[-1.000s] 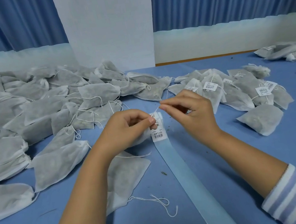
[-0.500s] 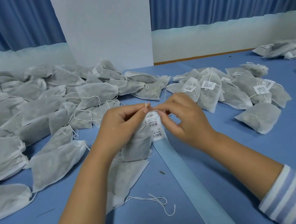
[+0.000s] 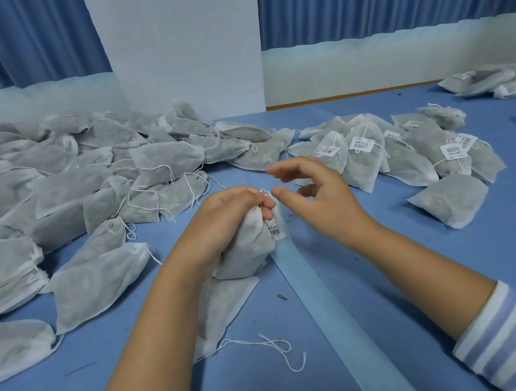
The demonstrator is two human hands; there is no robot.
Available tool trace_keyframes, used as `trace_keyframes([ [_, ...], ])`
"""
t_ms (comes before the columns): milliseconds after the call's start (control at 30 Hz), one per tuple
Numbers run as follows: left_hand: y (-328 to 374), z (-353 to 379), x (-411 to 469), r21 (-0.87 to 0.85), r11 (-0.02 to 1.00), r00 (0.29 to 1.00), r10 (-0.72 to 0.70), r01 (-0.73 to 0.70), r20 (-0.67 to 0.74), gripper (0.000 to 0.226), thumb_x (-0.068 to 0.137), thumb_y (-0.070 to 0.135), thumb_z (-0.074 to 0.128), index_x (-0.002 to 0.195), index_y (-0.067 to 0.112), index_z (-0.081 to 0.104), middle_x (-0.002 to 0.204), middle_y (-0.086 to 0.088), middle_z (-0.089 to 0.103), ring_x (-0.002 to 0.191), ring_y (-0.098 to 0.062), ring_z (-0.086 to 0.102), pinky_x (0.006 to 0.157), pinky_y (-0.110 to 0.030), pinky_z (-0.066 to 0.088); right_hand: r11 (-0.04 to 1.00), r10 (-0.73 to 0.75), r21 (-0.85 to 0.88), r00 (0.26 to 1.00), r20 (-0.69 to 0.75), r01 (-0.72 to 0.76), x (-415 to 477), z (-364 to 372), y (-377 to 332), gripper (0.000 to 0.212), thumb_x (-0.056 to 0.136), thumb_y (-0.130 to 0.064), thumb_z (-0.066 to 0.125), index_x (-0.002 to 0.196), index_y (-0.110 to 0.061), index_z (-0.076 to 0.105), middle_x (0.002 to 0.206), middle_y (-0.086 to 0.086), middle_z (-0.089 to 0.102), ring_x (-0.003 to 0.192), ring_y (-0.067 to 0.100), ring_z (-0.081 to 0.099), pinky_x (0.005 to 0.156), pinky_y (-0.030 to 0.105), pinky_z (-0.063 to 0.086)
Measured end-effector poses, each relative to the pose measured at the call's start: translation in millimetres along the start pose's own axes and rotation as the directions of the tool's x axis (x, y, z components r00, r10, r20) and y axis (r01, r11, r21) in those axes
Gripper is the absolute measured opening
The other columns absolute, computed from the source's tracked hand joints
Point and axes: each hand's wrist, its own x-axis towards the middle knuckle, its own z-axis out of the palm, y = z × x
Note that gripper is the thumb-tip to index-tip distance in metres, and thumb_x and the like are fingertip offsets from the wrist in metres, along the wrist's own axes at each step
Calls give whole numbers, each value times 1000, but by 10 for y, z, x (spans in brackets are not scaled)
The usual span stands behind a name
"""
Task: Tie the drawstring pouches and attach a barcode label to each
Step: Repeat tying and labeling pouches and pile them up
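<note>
Gripping the pouch [image 3: 246, 252], left hand [image 3: 227, 215], its neck hidden; right hand [image 3: 319, 197] slack-fingered, empty.

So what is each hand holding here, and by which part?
The left hand grips a grey pouch by its gathered neck, with a barcode label hanging beside it. The right hand holds nothing; its fingers are loose.

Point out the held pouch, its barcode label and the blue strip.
held pouch [image 3: 245, 253], head view, its bulging grey body.
barcode label [image 3: 275, 229], head view, its printed face.
blue strip [image 3: 338, 317], head view, its middle stretch.
</note>
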Motion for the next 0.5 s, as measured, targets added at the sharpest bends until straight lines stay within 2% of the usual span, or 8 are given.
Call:
trace_keyframes([
  [100, -15, -14, 24, -47, 999, 999, 3, -6, -47, 30, 91, 18, 59, 69, 23, 78, 73, 5, 71, 69, -5, 65, 68, -15, 50, 999, 0, 32, 1000, -30, 1, -1, -5, -25, 16, 86, 0, 67, 86, -16, 70, 80, -8, 62, 74, 2, 55, 67, 17, 43],
  [167, -21, -21, 27, -5, 1000, 998, 29, -30, -58, 33, 94, 15, 57, 72, 25, 79, 76, 5, 73, 72, -3, 66, 68, -13, 50, 1000, 10, 24, 1000, 7, -10, -10, 7, -24, 13, 86, 0, 67, 84, -12, 71, 71, -5, 60, 69, 6, 54, 65, 22, 44],
  [233, -21, -23, 30, -4, 999, 996, 50, -50, -71, 32, 94, 12, 56, 73, 22, 79, 77, 4, 74, 72, -4, 66, 68, -13, 50, 998, 50, 21, 996, 72, -52, -11, 11, -17, 7, 86, -3, 67, 86, -8, 72, 75, 7, 66, 71, 14, 57, 67, 29, 46],
  [267, -21, -26, 31, -10, 999, 995, 52, -53, -81, 31, 94, 11, 56, 74, 20, 77, 76, 3, 74, 71, -4, 66, 68, -12, 49, 996, 78, 43, 991, 108, -83, -13, 6, -14, 7, 87, -4, 67, 88, -8, 73, 80, 9, 70, 73, 15, 60, 69, 28, 48],
  [333, -26, -28, 38, -8, 999, 995, 47, -48, -89, 26, 94, 11, 56, 77, 17, 74, 74, 3, 73, 70, -5, 66, 67, -12, 49, 984, 117, 117, 980, 162, -136, -17, -2, -5, 9, 89, -5, 67, 86, -12, 72, 82, -1, 73, 76, 7, 63, 69, 19, 48],
  [400, -27, -29, 38, 3, 999, 996, 45, -45, -80, 23, 95, 12, 56, 78, 14, 72, 72, 3, 72, 70, -5, 65, 67, -12, 49, 976, 125, 155, 976, 177, -153, -18, -10, 2, 12, 89, -7, 67, 83, -16, 72, 79, -10, 72, 77, 4, 63, 70, 15, 48],
  [500, -22, -25, 36, 56, 997, 994, 64, -59, -87, 24, 94, 11, 55, 76, 14, 70, 72, 2, 71, 73, -5, 65, 69, -11, 48, 967, 138, 187, 971, 195, -175, -16, -14, 4, 13, 88, -9, 69, 79, -17, 72, 77, -10, 72, 75, 2, 63, 70, 14, 49],
])
